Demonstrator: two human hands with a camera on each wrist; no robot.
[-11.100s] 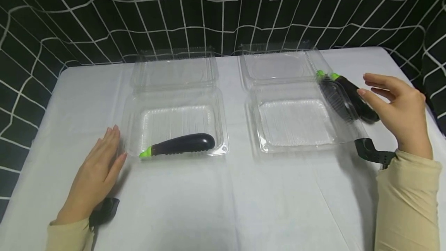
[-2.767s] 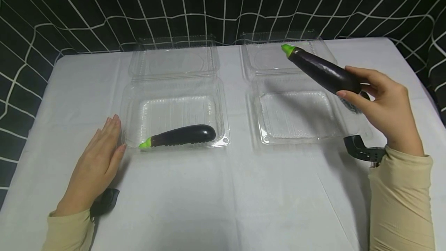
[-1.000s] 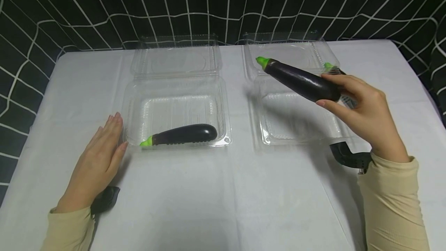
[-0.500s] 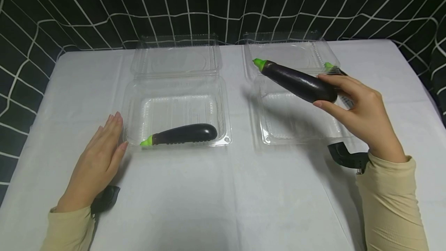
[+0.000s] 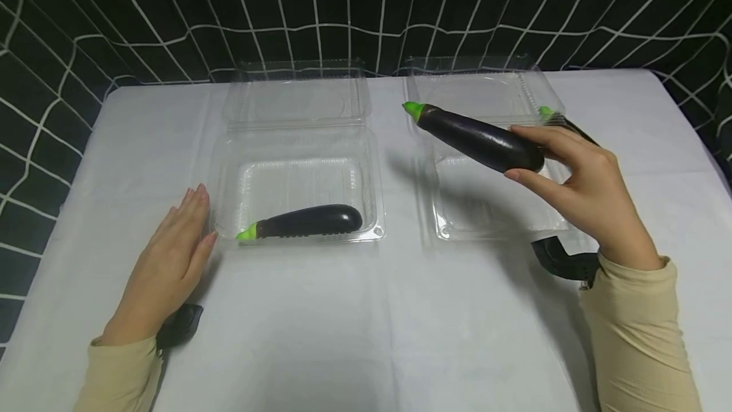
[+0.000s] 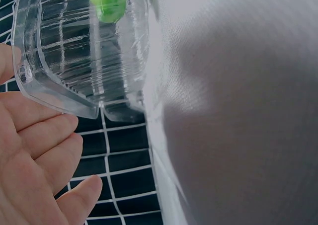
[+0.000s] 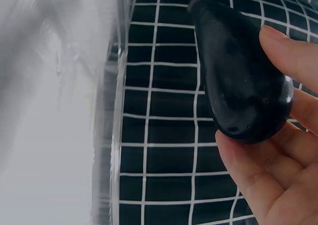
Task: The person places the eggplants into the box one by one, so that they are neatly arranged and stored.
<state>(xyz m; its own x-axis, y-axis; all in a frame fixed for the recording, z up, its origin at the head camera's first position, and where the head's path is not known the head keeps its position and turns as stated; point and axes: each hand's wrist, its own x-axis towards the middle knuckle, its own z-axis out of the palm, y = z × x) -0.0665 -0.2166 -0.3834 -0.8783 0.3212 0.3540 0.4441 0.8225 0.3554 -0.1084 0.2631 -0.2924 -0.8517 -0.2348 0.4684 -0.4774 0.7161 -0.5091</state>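
My right hand (image 5: 580,186) pinches the thick end of a dark purple eggplant (image 5: 480,142) between thumb and fingers. Its green stem points left, above the right clear plastic clamshell box (image 5: 443,234). The right wrist view shows the eggplant's (image 7: 243,81) rounded end between my fingertips. Straight-fingered, my left hand (image 5: 166,269) lies beside the left clamshell box (image 5: 377,231); whether it touches cannot be told. A second eggplant (image 5: 311,221) lies along that box's near side, its green stem (image 6: 110,4) showing in the left wrist view. Mostly hidden behind my right hand is another eggplant (image 5: 548,113).
Both boxes have their lids folded back, the left lid (image 5: 297,97) and the right lid (image 5: 474,91) lying toward the far edge. A white cloth (image 5: 320,329) covers the table. A white-lined black net (image 5: 366,11) hangs behind it and at both sides.
Earlier my right hand hovered by two eggplants at the right. It took hold of one, raised it and has drifted left over the right box. My left hand stays in place.
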